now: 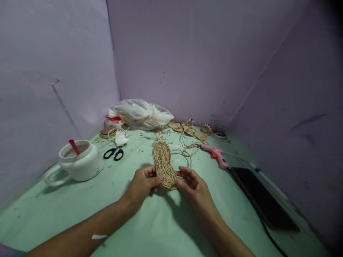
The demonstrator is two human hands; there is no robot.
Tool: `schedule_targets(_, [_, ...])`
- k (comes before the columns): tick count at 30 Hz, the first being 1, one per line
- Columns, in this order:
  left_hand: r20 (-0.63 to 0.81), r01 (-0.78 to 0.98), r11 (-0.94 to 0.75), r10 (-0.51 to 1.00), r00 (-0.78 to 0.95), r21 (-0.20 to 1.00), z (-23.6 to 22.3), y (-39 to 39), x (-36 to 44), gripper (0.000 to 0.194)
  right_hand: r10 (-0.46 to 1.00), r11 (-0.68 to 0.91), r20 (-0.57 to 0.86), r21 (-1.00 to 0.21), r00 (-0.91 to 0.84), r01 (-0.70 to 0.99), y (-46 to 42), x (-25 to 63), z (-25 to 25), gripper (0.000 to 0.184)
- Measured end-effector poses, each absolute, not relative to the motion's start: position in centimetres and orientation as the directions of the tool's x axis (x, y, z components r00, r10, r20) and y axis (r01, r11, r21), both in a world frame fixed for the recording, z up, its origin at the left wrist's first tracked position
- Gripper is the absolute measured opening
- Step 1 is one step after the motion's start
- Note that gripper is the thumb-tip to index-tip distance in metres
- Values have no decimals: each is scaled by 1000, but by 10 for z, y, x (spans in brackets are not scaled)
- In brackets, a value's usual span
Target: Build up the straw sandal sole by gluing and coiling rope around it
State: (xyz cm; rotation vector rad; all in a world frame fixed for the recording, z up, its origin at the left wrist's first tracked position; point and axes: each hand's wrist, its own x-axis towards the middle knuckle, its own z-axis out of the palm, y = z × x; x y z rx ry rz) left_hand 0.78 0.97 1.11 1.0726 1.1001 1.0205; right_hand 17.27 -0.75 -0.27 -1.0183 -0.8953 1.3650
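Note:
A small braided straw sole (164, 164), coiled in rows and narrowed at the middle, is held a little above the green table. My left hand (146, 184) grips its lower left edge, thumb on top and fingers underneath. At the lower right edge, my right hand (191, 184) pinches the rim between thumb and fingers; the exact contact is partly hidden. A loose straw cord (184, 151) trails behind the sole to the right. Near the cord's far end lies a pink glue gun (216, 154) with an orange trigger.
Black-handled scissors (114, 154) and a white mug (80, 162) with a red stick stand left. A plastic bag (143, 115) lies against the back wall, beside several small straw slippers (203, 132). A dark flat phone-like slab (261, 196) and a cable lie right.

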Motion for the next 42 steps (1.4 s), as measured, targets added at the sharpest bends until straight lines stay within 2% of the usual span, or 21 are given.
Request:
schedule_targets(5, [-168, -64, 186, 961, 218, 980, 7, 8, 11, 25, 995, -41, -68, -946, 72, -321, -4, 176, -4, 45])
schedule_targets(12, [-157, -104, 203, 927, 340, 974, 3, 4, 15, 28, 992, -129, -119, -883, -52, -451, -4, 170, -5, 43])
schedule_targets(23, [-207, -22, 227, 919, 335, 974, 5, 7, 17, 38, 986, -169, -155, -870, -68, -464, -4, 169, -8, 41])
schedule_targets(29, [-212, 27, 214, 929, 304, 977, 5, 7, 17, 34, 988, -96, -134, -921, 75, -377, -1, 175, -3, 42])
schedule_targets(37, [-228, 74, 216, 932, 282, 974, 3, 8, 16, 32, 946, -29, -176, -883, 273, -469, 5, 188, 5, 30])
schedule_targets(42, [-218, 72, 206, 934, 284, 976, 5, 8, 16, 30, 941, 48, -124, -873, 316, -485, 9, 198, 10, 24])
